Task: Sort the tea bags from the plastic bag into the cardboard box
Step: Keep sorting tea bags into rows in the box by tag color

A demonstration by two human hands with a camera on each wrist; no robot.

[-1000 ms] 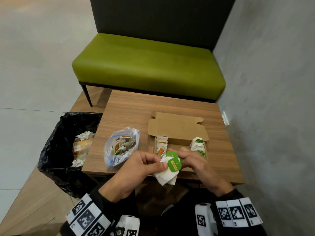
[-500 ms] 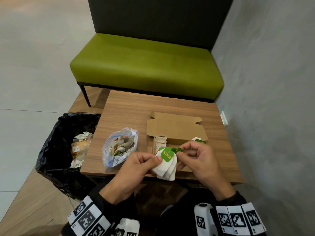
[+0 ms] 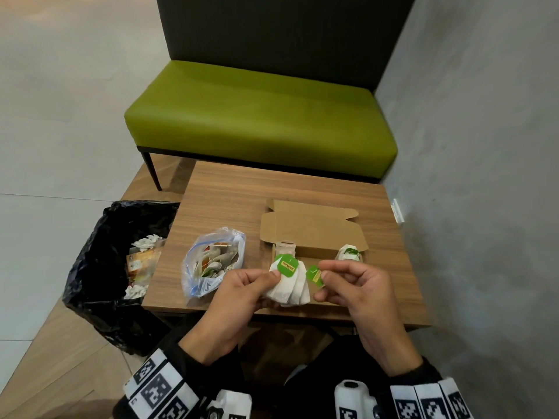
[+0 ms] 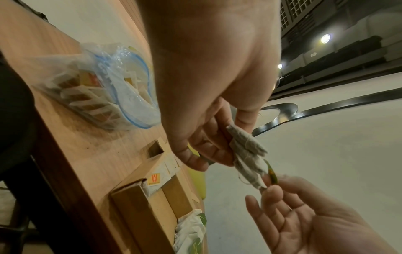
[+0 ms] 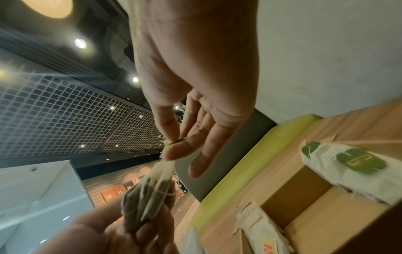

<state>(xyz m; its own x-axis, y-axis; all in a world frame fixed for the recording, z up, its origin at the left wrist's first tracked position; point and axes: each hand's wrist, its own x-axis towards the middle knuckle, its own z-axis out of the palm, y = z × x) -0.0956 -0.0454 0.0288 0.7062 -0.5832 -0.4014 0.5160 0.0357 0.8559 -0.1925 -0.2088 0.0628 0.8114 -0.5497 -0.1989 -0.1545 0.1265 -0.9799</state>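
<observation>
Above the near edge of the counter (image 3: 242, 189), a fanned bunch of white tea bags (image 3: 290, 290) is gripped by the left hand (image 3: 239, 297), fingers curled round it. One green tag (image 3: 314, 275) is pinched by the right hand (image 3: 360, 294). Behind them the open cardboard box (image 3: 314, 234) holds tea bags at both ends. Toward the left edge lies the plastic bag (image 3: 211, 261), partly filled.

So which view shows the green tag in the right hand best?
The head view: the green tag faces the camera. The left wrist view shows it edge-on; in the right wrist view the right hand almost hides it.
</observation>
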